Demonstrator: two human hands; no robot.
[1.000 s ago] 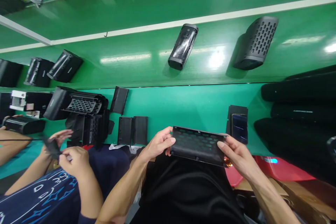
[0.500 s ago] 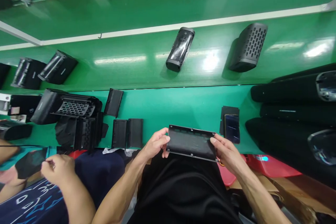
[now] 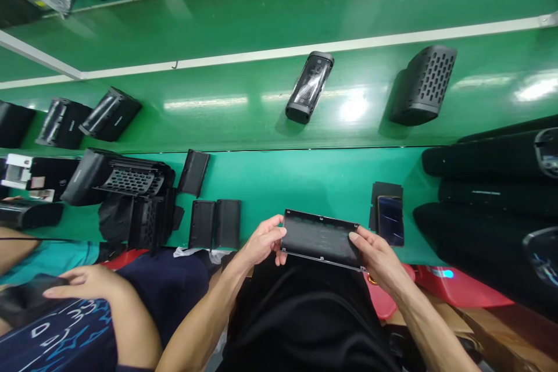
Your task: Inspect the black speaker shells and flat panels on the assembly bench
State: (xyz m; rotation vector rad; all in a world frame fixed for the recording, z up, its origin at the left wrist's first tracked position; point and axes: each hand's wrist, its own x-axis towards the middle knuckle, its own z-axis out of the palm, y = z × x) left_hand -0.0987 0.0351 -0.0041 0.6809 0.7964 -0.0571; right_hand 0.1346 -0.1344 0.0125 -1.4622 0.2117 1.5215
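One black panel (image 3: 320,238), ends pinched between left hand (image 3: 263,240) and right hand (image 3: 378,251), could drop if either pinch loosens.

Bright light leaves white glare on the green surface (image 3: 244,125), edges stretched.

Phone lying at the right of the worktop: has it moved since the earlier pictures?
No. Judged against the worktop's far edge, the phone keeps its place; the whole view has shifted slightly.
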